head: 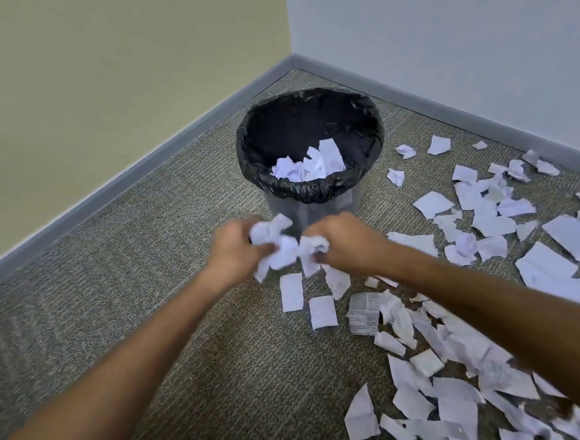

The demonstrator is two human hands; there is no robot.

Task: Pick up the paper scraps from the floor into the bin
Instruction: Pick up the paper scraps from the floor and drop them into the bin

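Left hand (pixel 235 250) and right hand (pixel 343 244) each clutched one crumpled wad (pixel 285 245), held just short of the bin (pixel 306 186) | a few scraps (pixel 314 165) in the bin | most scraps (pixel 476 387) lay on the carpet (pixel 142 244), right side | barely begun, probably; bin depth unclear

Both arms bare, stretched forward and converging toward mid-frame. Left hand (pixel 236 250) fisted, back of hand up, fingers curled round one end of a crumpled paper wad (pixel 281 245). Right hand (pixel 345 242) likewise fisted, knuckles up, gripping the other end. Hands close together, nearly touching, at matching height. Right forearm entering from the right edge, left from the lower left corner.
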